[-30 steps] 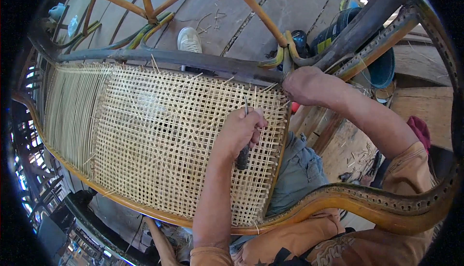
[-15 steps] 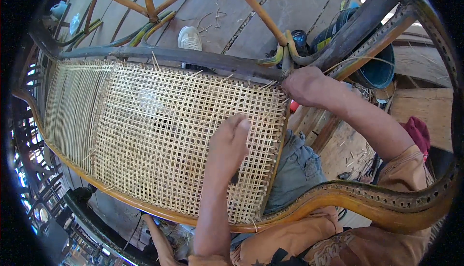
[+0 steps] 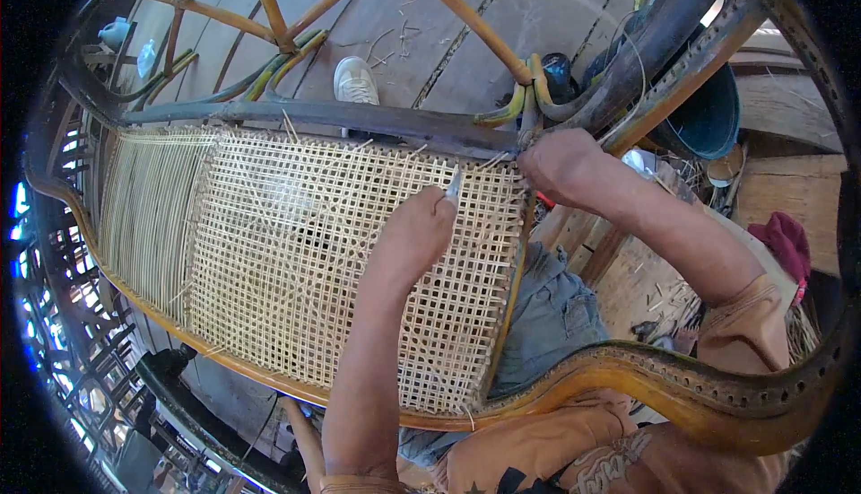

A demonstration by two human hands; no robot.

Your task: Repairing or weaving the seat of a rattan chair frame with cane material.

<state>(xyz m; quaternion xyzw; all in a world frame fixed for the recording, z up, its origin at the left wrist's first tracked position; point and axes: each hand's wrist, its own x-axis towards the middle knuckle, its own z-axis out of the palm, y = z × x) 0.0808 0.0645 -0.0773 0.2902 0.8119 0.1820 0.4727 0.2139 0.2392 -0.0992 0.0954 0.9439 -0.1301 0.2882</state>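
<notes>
A woven cane panel [image 3: 359, 225] fills the middle of a bent rattan chair frame [image 3: 574, 386]. My left hand [image 3: 414, 232] is closed over the panel around a slim pointed tool [image 3: 455, 186], whose pale tip sticks out past the thumb toward the far edge. My right hand [image 3: 560, 166] is closed at the panel's far right corner, against the dark pole [image 3: 386, 119]. Its fingertips are hidden, so what they hold does not show. Short cane ends [image 3: 489, 164] stick out beside it, and a long loose cane strand [image 3: 643, 77] arcs up behind it.
A dark bucket [image 3: 704, 113] stands beyond the frame at right, near a maroon cloth [image 3: 780, 247]. A white shoe [image 3: 356, 81] shows past the far pole. Cane scraps [image 3: 668, 297] litter the floor. Another person's arm [image 3: 305, 445] shows below the near rail.
My left hand has moved up and slightly left, its tool tip now toward the far edge. The right hand stays at the corner. The loose strand behind it has swung upward.
</notes>
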